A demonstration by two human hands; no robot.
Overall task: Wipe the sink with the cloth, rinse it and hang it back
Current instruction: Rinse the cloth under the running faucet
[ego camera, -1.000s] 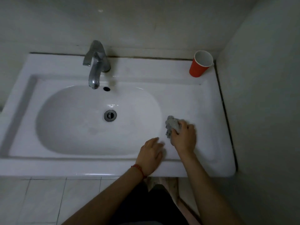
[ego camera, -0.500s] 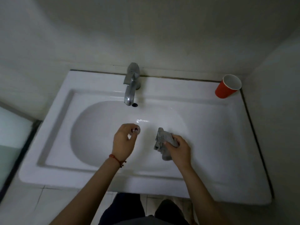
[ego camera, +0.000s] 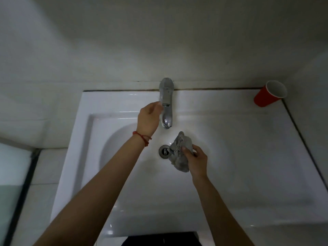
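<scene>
A white sink (ego camera: 239, 139) fills the middle of the view, with a chrome tap (ego camera: 166, 103) at its back and a round metal drain (ego camera: 164, 151) in the basin. My right hand (ego camera: 197, 161) grips a crumpled grey cloth (ego camera: 180, 153) inside the basin, just right of the drain and below the tap's spout. My left hand (ego camera: 148, 118) is raised at the tap's left side, its fingertips against the tap's lever; how firmly they hold it is hidden. No water shows at the spout.
A red paper cup (ego camera: 268, 96) stands tilted on the sink's back right corner against the wall. Plain walls close in behind and on the right. A glass panel (ego camera: 10, 183) with a dark frame stands at the left.
My left hand rose from above the drain to the tap's lever. My right hand carried the cloth from the sink's right ledge into the basin beside the drain.
</scene>
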